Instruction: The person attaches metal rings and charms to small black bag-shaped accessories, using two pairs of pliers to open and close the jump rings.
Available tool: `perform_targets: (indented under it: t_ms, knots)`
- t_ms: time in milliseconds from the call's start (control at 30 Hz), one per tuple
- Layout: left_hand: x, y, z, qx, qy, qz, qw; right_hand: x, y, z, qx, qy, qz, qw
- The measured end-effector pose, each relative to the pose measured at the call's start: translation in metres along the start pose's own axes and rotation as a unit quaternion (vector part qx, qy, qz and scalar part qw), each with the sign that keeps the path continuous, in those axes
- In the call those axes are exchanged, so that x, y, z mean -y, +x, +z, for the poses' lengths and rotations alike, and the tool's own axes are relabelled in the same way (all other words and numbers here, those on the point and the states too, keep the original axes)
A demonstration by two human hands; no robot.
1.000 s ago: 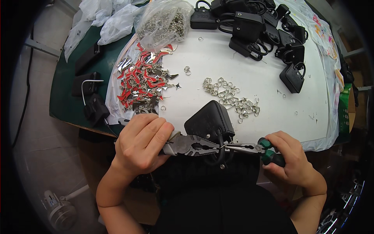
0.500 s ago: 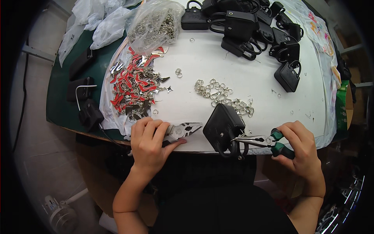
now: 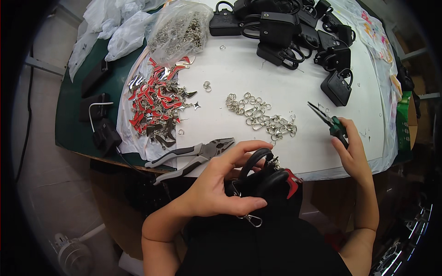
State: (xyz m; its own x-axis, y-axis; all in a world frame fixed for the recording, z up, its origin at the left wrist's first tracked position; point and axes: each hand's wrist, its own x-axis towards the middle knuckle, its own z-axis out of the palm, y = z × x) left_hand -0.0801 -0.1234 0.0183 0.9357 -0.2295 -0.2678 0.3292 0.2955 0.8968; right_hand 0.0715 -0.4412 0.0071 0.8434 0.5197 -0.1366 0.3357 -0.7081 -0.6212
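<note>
My left hand grips a small black handbag-shaped pouch at the table's front edge, its looped handles upward. A red charm hangs at its right side, and a silver clasp dangles below my thumb. The pouch's lower part is hard to see against my dark clothing. In my right hand are long-nose pliers with green and black handles, jaws toward the far left. Grey-handled combination pliers lie on the table beside my left hand, jaws apart.
Silver rings and clasps lie mid-table. Left of them is a heap of red and silver charms, with a clear bag of rings behind. Several black pouches are piled at the far right. Black devices sit at the left.
My left hand let go of the combination pliers and took hold of the pouch, now nearer me and turned. My right hand drew the long-nose pliers away from it and swung their jaws upward.
</note>
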Motion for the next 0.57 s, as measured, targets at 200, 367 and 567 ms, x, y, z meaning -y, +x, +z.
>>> perform_targets:
  t_ms: [200,367,567]
  knots:
    - [-0.020,-0.010,0.017,-0.051,0.075,-0.075,0.993,0.021,0.010,0.015,-0.115,-0.234,-0.201,0.944]
    - [-0.029,-0.017,0.022,-0.045,0.141,-0.057,0.987,0.094,0.020,0.043,0.082,0.280,-0.235,0.927]
    - [-0.019,-0.021,0.016,0.017,0.267,0.111,0.957,0.086,0.027,0.073,0.288,0.482,-0.130,0.817]
